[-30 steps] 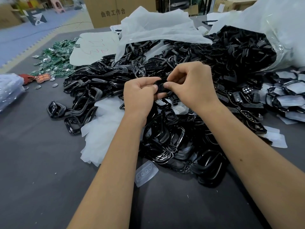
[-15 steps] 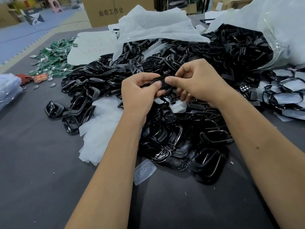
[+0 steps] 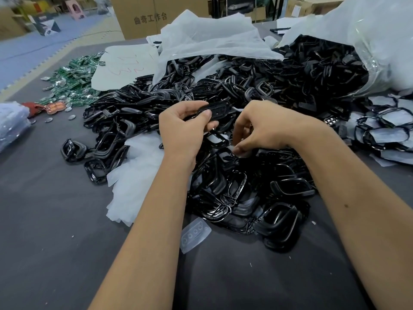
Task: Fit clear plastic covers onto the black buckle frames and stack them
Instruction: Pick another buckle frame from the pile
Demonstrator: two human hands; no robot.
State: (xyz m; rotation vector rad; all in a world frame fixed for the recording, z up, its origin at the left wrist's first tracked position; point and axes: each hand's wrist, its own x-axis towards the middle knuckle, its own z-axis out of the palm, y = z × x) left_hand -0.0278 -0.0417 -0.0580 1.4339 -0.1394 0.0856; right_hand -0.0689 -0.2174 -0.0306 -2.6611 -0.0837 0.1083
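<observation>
The frame [image 3: 215,110] is now in the left hand [image 3: 181,128] alone, held up just above the black heap [image 3: 241,180], thumb pressing on its near edge with the other fingers curled behind it. Half a second ago both hands pinched it together at its middle; the right hand [image 3: 266,130] has since let go and dropped to the heap just below and to the right. There its fingertips [image 3: 237,149] close narrowly on a pale, translucent piece [image 3: 240,152] lying among the frames. It looks like a clear cover, though it is too small and blurred to be sure, and I cannot tell whether it is lifted yet or only touched.

Judging from this, the two-handed check of the frame is over and the fetching of a cover has begun; the fitting itself is not yet done, and nothing is stacked by this pair of hands at present.

Outward from there: a loose cover [image 3: 195,233] with small round holes lies on the grey table [image 3: 55,242] near the heap's front edge. White sheets [image 3: 131,175] spread left of the heap. To the right lies a pile of frames with pale covers [image 3: 388,135], probably finished pieces. Behind, a big clear bag [image 3: 380,41] spills more black frames, and green parts [image 3: 73,81] lie far left.
</observation>
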